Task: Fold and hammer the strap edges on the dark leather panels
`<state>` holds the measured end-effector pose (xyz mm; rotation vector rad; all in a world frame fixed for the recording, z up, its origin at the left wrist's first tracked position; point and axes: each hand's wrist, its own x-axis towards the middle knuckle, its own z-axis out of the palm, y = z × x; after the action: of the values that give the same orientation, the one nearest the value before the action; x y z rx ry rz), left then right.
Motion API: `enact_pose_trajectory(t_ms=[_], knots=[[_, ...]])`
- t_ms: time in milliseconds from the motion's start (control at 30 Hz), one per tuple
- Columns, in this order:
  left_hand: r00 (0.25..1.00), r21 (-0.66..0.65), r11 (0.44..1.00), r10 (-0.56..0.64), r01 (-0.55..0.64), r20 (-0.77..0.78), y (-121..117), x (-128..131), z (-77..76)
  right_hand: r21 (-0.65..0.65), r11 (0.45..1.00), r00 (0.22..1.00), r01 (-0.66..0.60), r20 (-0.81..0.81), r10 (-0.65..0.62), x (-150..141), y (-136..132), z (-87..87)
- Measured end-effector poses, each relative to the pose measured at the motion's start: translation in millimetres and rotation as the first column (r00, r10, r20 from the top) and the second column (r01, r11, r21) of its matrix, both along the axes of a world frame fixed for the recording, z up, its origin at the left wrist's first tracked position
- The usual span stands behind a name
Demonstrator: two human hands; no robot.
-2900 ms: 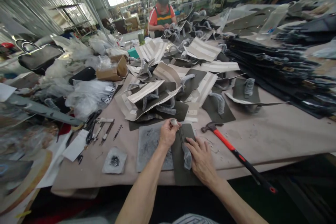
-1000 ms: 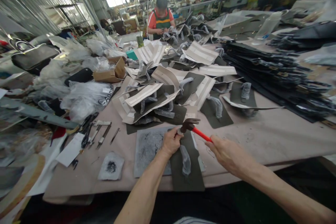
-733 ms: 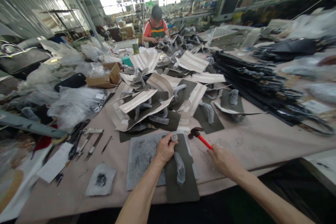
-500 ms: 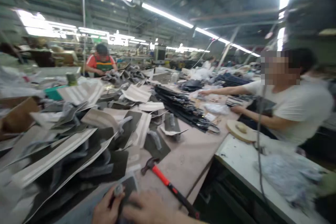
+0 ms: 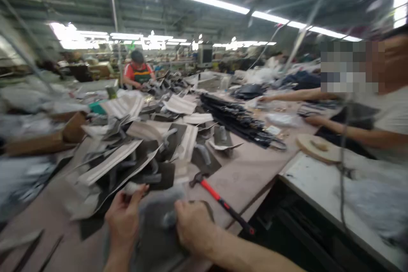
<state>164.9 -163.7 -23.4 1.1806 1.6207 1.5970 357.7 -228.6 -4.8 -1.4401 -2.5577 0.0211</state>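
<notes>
— Where's the dark panel (image 5: 156, 229)?
— Under both hands, at the near side of the long table (image 5: 251, 163), blurred
— And the left hand (image 5: 123, 221)?
— Fingers pinched almost shut on a small pale piece (image 5: 134, 188)
— Right hand (image 5: 194, 225)?
— Curled over the panel's edge, can't tell if it's gripping. A red-handled hammer (image 5: 219, 197) lies just beside it

Beige worktable (image 5: 251, 170): red-handled hammer (image 5: 219, 199), stacked black panels (image 5: 239, 121).

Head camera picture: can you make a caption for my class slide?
Left hand and right hand work on a dark panel beside a red-handled hammer.
</notes>
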Motion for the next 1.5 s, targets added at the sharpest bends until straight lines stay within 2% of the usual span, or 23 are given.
enact_pose_trajectory(t_ms=[67,133,233,367,467,600,700,833,900,967,1033,1067,1167,1333,1500], knots=[[0.996,0.032,0.999,-0.022,0.019,0.085,-8.3,-1.8,15.8,-0.096,0.987,0.989,0.126,-0.068,-0.133,-8.3,-9.2,2.2],[0.988,0.056,0.996,-0.082,0.076,0.134,-11.7,0.8,15.4,-0.199,0.96,0.953,0.199,-0.191,-0.237,-9.5,-12.9,-4.9],[0.971,-0.016,0.984,-0.173,0.178,0.163,-17.8,8.0,-9.9,-0.317,0.927,0.915,0.2,-0.278,-0.292,-10.8,-18.8,-31.8],[0.949,-0.087,0.963,-0.231,0.254,0.216,-28.2,19.4,-50.5,-0.446,0.877,0.919,0.179,-0.243,-0.311,-17.7,-36.6,-60.7],[0.934,-0.112,0.95,-0.256,0.29,0.249,-29.9,24.0,-68.7,-0.522,0.823,0.883,0.223,-0.249,-0.397,-24.8,-44.8,-64.0],[0.9,-0.105,0.921,-0.335,0.375,0.28,-31.3,23.4,-77.2,-0.577,0.796,0.841,0.183,-0.327,-0.43,-26.8,-46.0,-60.8],[0.878,-0.098,0.904,-0.372,0.417,0.301,-34.7,20.5,-77.2,-0.544,0.832,0.821,0.107,-0.423,-0.382,-14.2,-43.8,-59.1],[0.858,-0.124,0.87,-0.432,0.478,0.277,-37.7,16.4,-72.9,-0.458,0.886,0.798,0.072,-0.506,-0.326,15.1,-37.3,-54.0],[0.852,-0.141,0.852,-0.466,0.505,0.239,-37.7,15.1,-69.8,-0.382,0.924,0.815,0.005,-0.534,-0.225,24.2,-34.4,-51.3],[0.848,-0.154,0.84,-0.486,0.52,0.212,-37.4,14.7,-67.0,-0.277,0.955,0.848,-0.109,-0.527,-0.056,24.1,-33.9,-51.0],[0.855,-0.168,0.843,-0.479,0.511,0.201,-38.1,15.2,-65.1,-0.215,0.957,0.872,-0.197,-0.484,0.07,15.9,-36.3,-54.7],[0.863,-0.173,0.85,-0.464,0.497,0.202,-39.2,15.9,-64.6,-0.208,0.956,0.881,-0.207,-0.464,0.09,10.3,-38.3,-57.9],[0.887,-0.176,0.878,-0.406,0.445,0.217,-45.2,19.4,-64.4,-0.182,0.973,0.888,-0.144,-0.458,0.045,-3.8,-46.0,-71.4],[0.923,-0.158,0.921,-0.319,0.356,0.217,-56.0,26.5,-68.2,-0.102,0.994,0.856,-0.05,-0.518,-0.01,-11.2,-58.1,-95.0],[0.926,-0.158,0.92,-0.33,0.359,0.181,-57.2,26.8,-75.7,-0.075,0.993,0.808,0.088,-0.577,-0.115,-22.3,-61.3,-107.7]])
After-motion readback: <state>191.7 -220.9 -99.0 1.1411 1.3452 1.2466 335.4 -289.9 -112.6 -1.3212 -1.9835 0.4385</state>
